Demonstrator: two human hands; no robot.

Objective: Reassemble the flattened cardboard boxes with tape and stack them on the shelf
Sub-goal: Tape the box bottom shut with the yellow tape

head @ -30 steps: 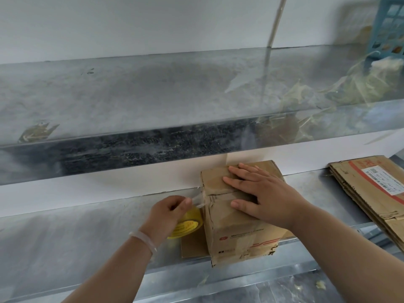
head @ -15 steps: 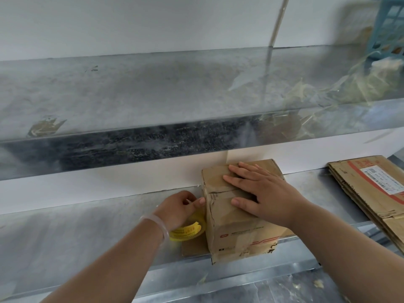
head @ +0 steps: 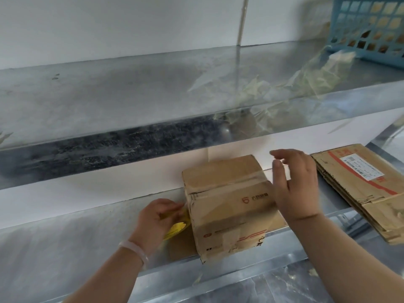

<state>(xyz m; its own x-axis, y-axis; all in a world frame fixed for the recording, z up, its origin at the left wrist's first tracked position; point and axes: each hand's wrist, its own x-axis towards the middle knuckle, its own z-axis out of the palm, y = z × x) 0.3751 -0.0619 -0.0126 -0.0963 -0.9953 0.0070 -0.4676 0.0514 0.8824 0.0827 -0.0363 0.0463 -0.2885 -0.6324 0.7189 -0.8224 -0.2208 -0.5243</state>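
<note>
The taped brown box (head: pixel 227 206) stands on the dull metal shelf (head: pixel 65 248), between your hands. Your left hand (head: pixel 157 217), just beside its left face, has its fingers curled round a yellow tape roll (head: pixel 177 228). Your right hand (head: pixel 295 186) hovers at the box's right edge with its fingers spread and holding nothing; blur hides whether it touches. To the right lies creased flat cardboard (head: pixel 360 193).

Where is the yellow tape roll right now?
In the head view, the yellow tape roll sits in the left hand, just left of the small box.
</note>
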